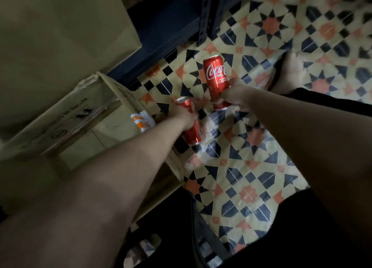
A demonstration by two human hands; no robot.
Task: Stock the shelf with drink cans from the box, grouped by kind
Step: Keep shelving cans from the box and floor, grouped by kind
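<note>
My right hand (234, 95) grips a red cola can (215, 76) around its lower half, held above the patterned floor with its white script label facing me. My left hand (183, 114) is closed around a second red cola can (192, 130), just right of the cardboard box (120, 94). The box is open beside my left arm; its inside is dim and I cannot make out cans in it. An orange-and-white sticker (142, 120) shows on the box's near side. The dark blue metal shelf (171, 26) stands behind the cans.
A larger closed cardboard box (60, 26) fills the upper left. The shelf's perforated upright post (204, 15) meets the tiled floor (251, 167). A bare foot (289, 72) rests on the floor at the right. Dark clothing covers the lower edge.
</note>
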